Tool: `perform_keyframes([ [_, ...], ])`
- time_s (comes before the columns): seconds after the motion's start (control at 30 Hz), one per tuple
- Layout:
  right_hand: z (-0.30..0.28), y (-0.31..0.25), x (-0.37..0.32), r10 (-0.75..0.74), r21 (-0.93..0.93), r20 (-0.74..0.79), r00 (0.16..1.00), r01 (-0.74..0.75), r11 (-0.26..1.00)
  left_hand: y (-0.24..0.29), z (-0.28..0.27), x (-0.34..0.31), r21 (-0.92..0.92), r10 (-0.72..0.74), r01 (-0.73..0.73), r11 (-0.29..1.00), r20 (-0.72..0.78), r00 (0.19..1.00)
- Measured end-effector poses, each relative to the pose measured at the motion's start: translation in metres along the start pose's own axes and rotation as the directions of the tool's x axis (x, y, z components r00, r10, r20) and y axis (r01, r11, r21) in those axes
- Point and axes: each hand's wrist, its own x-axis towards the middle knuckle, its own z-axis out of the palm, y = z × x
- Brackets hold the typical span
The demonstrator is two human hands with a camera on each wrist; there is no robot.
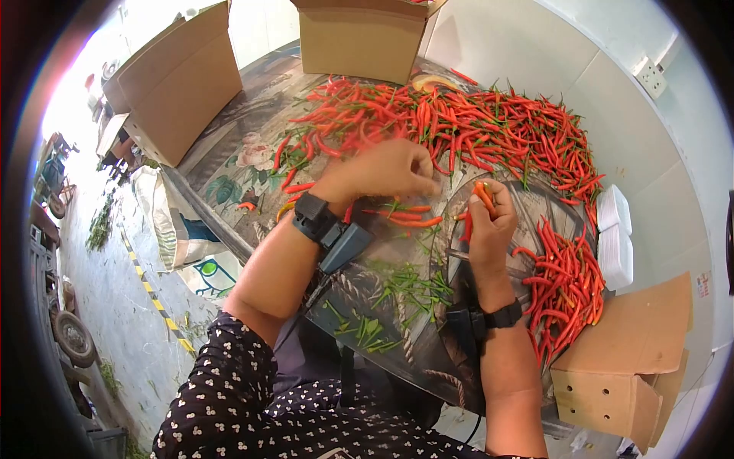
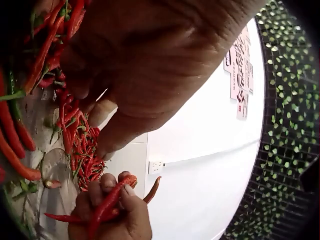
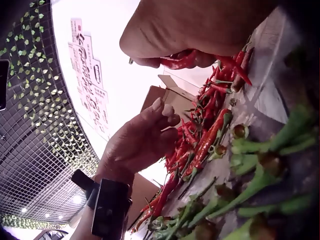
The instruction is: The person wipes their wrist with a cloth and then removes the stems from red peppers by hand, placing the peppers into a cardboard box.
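My right hand (image 1: 492,222) grips a few red chilies (image 1: 483,197) in its curled fingers. In the left wrist view, one long chili (image 2: 107,205) lies across that hand under the thumb, with other tips sticking out. My left hand (image 1: 386,168), blurred at the fingers, is over the table to the left of the right hand, near the big heap of red chilies (image 1: 505,130). In the right wrist view its fingers (image 3: 167,117) are loosely bent, with no chili between them. Several loose chilies (image 1: 405,218) lie below it on the patterned tabletop.
Green stems (image 1: 413,294) are scattered near the table's front edge. A second chili pile (image 1: 564,287) lies right of the right forearm, beside white trays (image 1: 614,237) and a cardboard box (image 1: 619,359). Two more boxes, one left (image 1: 183,80) and one behind (image 1: 363,38), stand at the back.
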Motion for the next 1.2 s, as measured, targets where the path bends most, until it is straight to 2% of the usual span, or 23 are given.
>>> perform_keyframes([
  [0.07, 0.004, 0.004, 0.001, -0.046, -0.036, 0.019, 0.999, 0.047, 0.998, 0.002, 0.001, -0.005, 0.303, 0.044, -0.072, 0.950, 0.098, 0.994],
  [0.1, 0.005, 0.005, 0.001, -0.092, -0.071, 0.040, 0.995, 0.095, 0.993, 0.001, 0.002, -0.007, 0.302, 0.043, -0.071, 0.951, 0.099, 0.994],
  [0.17, 0.003, 0.003, 0.001, -0.035, -0.118, 0.082, 0.996, 0.044, 0.992, 0.000, 0.005, -0.010, 0.571, -0.012, -0.069, 0.818, 0.138, 0.990],
  [0.2, 0.002, 0.003, 0.001, 0.023, -0.166, 0.121, 0.992, -0.003, 0.986, 0.002, 0.007, -0.011, 0.572, -0.012, -0.070, 0.818, 0.139, 0.990],
  [0.23, 0.003, 0.003, 0.001, 0.023, -0.165, 0.121, 0.992, -0.002, 0.986, 0.005, 0.009, -0.012, 0.601, -0.083, -0.037, 0.798, 0.171, 0.982],
  [0.27, 0.004, 0.005, 0.001, 0.110, -0.147, 0.137, 0.985, -0.089, 0.985, 0.008, 0.011, -0.012, 0.631, -0.154, -0.007, 0.776, 0.199, 0.968],
  [0.3, 0.004, 0.007, 0.001, 0.195, -0.131, 0.154, 0.969, -0.176, 0.976, 0.013, 0.013, -0.012, 0.632, -0.153, -0.007, 0.775, 0.199, 0.968],
  [0.37, 0.001, 0.017, 0.003, 0.165, -0.138, 0.158, 0.973, -0.144, 0.980, 0.021, 0.017, -0.012, 0.718, -0.228, 0.001, 0.696, 0.219, 0.949],
  [0.43, 0.000, 0.015, 0.003, 0.137, -0.144, 0.162, 0.977, -0.114, 0.983, 0.014, 0.022, -0.012, 0.716, -0.179, -0.037, 0.697, 0.224, 0.958],
  [0.5, 0.001, 0.002, 0.003, 0.278, -0.060, 0.154, 0.948, -0.272, 0.960, 0.009, 0.024, -0.012, 0.714, -0.130, -0.077, 0.696, 0.230, 0.964],
  [0.53, 0.000, 0.006, 0.003, 0.279, -0.060, 0.153, 0.948, -0.273, 0.960, 0.009, 0.024, -0.011, 0.712, -0.105, -0.095, 0.696, 0.232, 0.967],
  [0.6, -0.003, 0.016, 0.006, 0.289, 0.181, 0.129, 0.949, -0.309, 0.934, 0.005, 0.023, -0.009, 0.709, -0.080, -0.114, 0.696, 0.234, 0.969],
  [0.63, -0.003, 0.018, 0.007, 0.289, 0.181, 0.128, 0.949, -0.309, 0.934, 0.001, 0.020, -0.007, 0.625, -0.024, -0.121, 0.771, 0.219, 0.975],
  [0.67, -0.002, 0.019, 0.007, 0.308, 0.271, 0.114, 0.945, -0.328, 0.905, -0.002, 0.018, -0.005, 0.533, 0.029, -0.132, 0.836, 0.198, 0.980],
  [0.7, -0.002, 0.019, 0.007, 0.328, 0.359, 0.101, 0.939, -0.342, 0.869, -0.004, 0.015, -0.003, 0.534, 0.030, -0.133, 0.835, 0.197, 0.980],
  [0.77, -0.002, 0.017, 0.007, 0.359, 0.378, 0.111, 0.927, -0.374, 0.847, 0.002, 0.010, -0.002, 0.399, 0.000, -0.079, 0.914, 0.194, 0.981],
  [0.8, -0.002, 0.016, 0.007, 0.390, 0.396, 0.122, 0.912, -0.406, 0.824, 0.001, 0.011, -0.001, 0.399, 0.000, -0.079, 0.914, 0.194, 0.981],
  [0.87, -0.005, 0.019, 0.008, 0.385, 0.394, 0.173, 0.907, -0.422, 0.817, -0.001, 0.013, -0.001, 0.081, -0.003, -0.006, 0.997, 0.105, 0.995],
  [0.9, -0.006, 0.019, 0.009, 0.378, 0.391, 0.223, 0.898, -0.438, 0.810, -0.001, 0.013, 0.000, 0.082, -0.003, -0.006, 0.997, 0.105, 0.994],
  [0.97, -0.004, 0.017, 0.007, 0.402, 0.346, 0.246, 0.882, -0.468, 0.813, 0.011, 0.012, -0.001, -0.151, -0.214, 0.246, 0.957, 0.199, 0.956],
  [1.1, 0.002, 0.007, 0.005, 0.417, 0.207, 0.270, 0.868, -0.475, 0.855, 0.018, 0.018, -0.001, -0.131, -0.222, 0.252, 0.959, 0.209, 0.953],
  [1.17, 0.009, -0.009, 0.002, 0.385, 0.242, 0.293, 0.875, -0.457, 0.856, 0.014, 0.023, 0.000, -0.334, -0.134, 0.228, 0.915, 0.281, 0.950],
  [1.2, 0.013, -0.013, 0.000, 0.350, 0.278, 0.314, 0.882, -0.438, 0.855, 0.013, 0.024, 0.000, -0.334, -0.134, 0.229, 0.914, 0.282, 0.950],
])
